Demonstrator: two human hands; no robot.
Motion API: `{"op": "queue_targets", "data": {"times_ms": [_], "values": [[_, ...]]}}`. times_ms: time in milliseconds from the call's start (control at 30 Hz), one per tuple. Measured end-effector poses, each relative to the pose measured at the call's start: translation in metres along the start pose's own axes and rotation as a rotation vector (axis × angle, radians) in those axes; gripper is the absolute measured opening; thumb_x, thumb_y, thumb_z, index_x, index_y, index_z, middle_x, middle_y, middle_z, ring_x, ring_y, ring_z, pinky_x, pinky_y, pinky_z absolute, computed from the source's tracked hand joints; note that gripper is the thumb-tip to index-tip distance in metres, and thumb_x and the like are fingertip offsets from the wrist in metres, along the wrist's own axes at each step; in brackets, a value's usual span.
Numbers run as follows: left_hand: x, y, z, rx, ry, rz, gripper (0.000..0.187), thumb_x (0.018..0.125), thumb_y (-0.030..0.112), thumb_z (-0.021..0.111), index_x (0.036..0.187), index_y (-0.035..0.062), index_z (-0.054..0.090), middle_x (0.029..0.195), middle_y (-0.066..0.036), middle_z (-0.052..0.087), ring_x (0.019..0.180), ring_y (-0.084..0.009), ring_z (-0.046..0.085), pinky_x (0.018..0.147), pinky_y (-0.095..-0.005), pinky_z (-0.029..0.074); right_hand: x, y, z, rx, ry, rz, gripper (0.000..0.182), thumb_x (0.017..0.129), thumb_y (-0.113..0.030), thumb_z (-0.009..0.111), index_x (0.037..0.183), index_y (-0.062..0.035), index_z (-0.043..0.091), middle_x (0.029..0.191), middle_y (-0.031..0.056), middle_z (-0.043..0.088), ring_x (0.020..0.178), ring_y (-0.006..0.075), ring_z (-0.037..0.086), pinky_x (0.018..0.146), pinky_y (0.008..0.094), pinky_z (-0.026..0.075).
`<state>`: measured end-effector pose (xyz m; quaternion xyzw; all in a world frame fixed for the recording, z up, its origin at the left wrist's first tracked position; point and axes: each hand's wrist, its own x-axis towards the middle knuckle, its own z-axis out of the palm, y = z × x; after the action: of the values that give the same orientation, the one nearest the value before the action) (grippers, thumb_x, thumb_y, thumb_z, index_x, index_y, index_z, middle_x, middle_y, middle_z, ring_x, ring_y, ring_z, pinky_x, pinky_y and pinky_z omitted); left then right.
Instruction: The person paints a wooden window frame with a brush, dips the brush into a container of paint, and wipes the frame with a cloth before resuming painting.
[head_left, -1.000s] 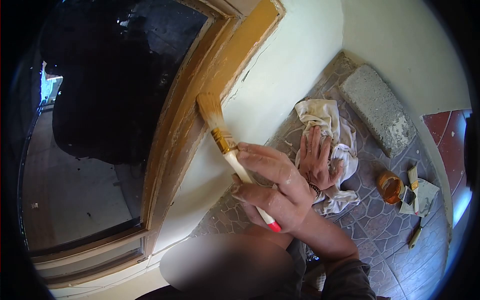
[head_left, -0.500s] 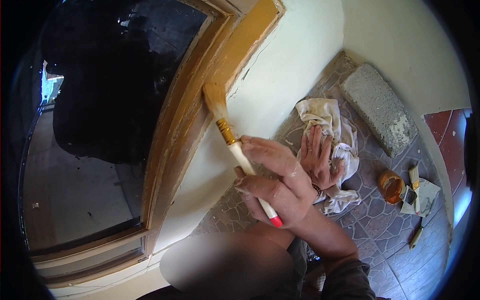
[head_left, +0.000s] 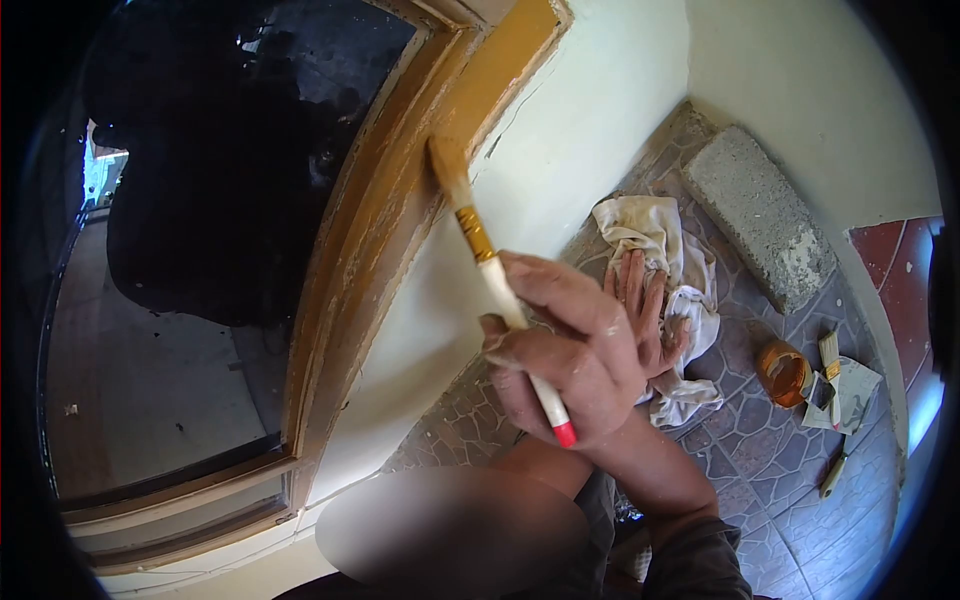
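No readable markings. Right hand fingers grip brush, bristles up-left on frame; left hand flat open on rag.

Cream wall, patterned tile floor, dark window glass, bright daylight

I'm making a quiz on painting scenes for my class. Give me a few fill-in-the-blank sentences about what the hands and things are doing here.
1. The right hand holds a white-handled paintbrush with a red tip, its bristles against the ochre wooden ____.
2. The left hand rests flat on a crumpled white ____ on the stone floor.
3. Against the far wall lies a grey concrete ____.
4. The small round paint pot on the floor is coloured ____.

Missing words: frame; cloth; block; orange
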<state>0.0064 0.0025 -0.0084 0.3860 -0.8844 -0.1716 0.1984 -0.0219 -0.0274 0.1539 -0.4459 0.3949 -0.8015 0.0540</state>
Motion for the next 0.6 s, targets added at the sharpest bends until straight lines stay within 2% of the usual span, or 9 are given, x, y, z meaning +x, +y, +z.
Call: {"op": "queue_targets", "data": {"times_ms": [100,167,300,333,433,567,600], "values": [[0.0,-0.002,0.0,-0.018,0.001,0.002,0.065,0.083,0.043,0.056,0.126,-0.0051,0.051,0.145,-0.033,0.033,0.136,-0.0495,0.031,0.111,-0.0603,0.021,-0.007,-0.008,-0.001,0.038,-0.05,0.019,0.014,0.076,0.007,0.073,0.082,0.001,0.062,0.104,0.0226,0.061,0.094,0.0376,0.068,0.077,0.0409,0.06],[-0.001,-0.001,0.001,-0.017,0.002,0.0,0.065,0.083,0.043,0.056,0.126,-0.0053,0.051,0.145,-0.033,0.033,0.136,-0.0495,0.031,0.111,-0.0603,0.021,-0.01,-0.012,-0.004,0.086,-0.164,0.049,0.015,0.075,0.006,0.074,0.084,0.0001,0.063,0.105,0.0217,0.061,0.094,0.0366,0.068,0.077,0.0408,0.06],[-0.001,-0.002,0.002,-0.022,0.026,0.014,0.065,0.082,0.042,0.057,0.126,-0.0057,0.052,0.145,-0.033,0.033,0.136,-0.0496,0.032,0.111,-0.0604,0.021,-0.006,-0.013,-0.009,0.059,-0.073,0.025,0.018,0.074,0.009,0.073,0.082,-0.0018,0.061,0.104,0.0198,0.061,0.095,0.0391,0.067,0.079,0.0418,0.06],[-0.001,-0.002,0.002,-0.022,0.025,0.013,0.065,0.082,0.042,0.057,0.126,-0.0057,0.052,0.145,-0.033,0.033,0.136,-0.0496,0.032,0.111,-0.0604,0.021,-0.005,-0.006,-0.006,0.036,0.016,-0.038,0.02,0.064,-0.007,0.071,0.08,0.0031,0.066,0.105,0.0243,0.063,0.094,0.044,0.066,0.076,0.0415,0.059],[0.001,0.0,-0.002,-0.002,0.003,0.02,0.065,0.082,0.042,0.057,0.126,-0.0057,0.052,0.144,-0.034,0.034,0.136,-0.0498,0.032,0.111,-0.0605,0.021,0.003,0.007,-0.003,-0.049,0.071,-0.085,0.022,0.063,-0.009,0.071,0.08,0.003,0.066,0.106,0.024,0.063,0.095,0.0435,0.066,0.078,0.0423,0.059],[0.0,-0.002,0.0,-0.012,0.009,0.02,0.064,0.083,0.042,0.056,0.126,-0.0056,0.051,0.144,-0.034,0.034,0.136,-0.0501,0.032,0.111,-0.0606,0.021,0.003,0.008,-0.001,-0.04,-0.053,-0.077,0.032,0.055,-0.013,0.066,0.082,0.0025,0.067,0.105,0.0241,0.062,0.096,0.0431,0.066,0.081,0.0425,0.057],[0.0,-0.004,0.001,-0.009,0.013,0.035,0.064,0.083,0.042,0.056,0.126,-0.0056,0.051,0.144,-0.034,0.033,0.136,-0.0501,0.032,0.111,-0.0605,0.021,0.004,0.003,-0.003,-0.06,-0.092,-0.023,0.014,0.074,0.007,0.073,0.083,-0.001,0.066,0.105,0.0194,0.062,0.098,0.0391,0.067,0.08,0.0428,0.058]]}}
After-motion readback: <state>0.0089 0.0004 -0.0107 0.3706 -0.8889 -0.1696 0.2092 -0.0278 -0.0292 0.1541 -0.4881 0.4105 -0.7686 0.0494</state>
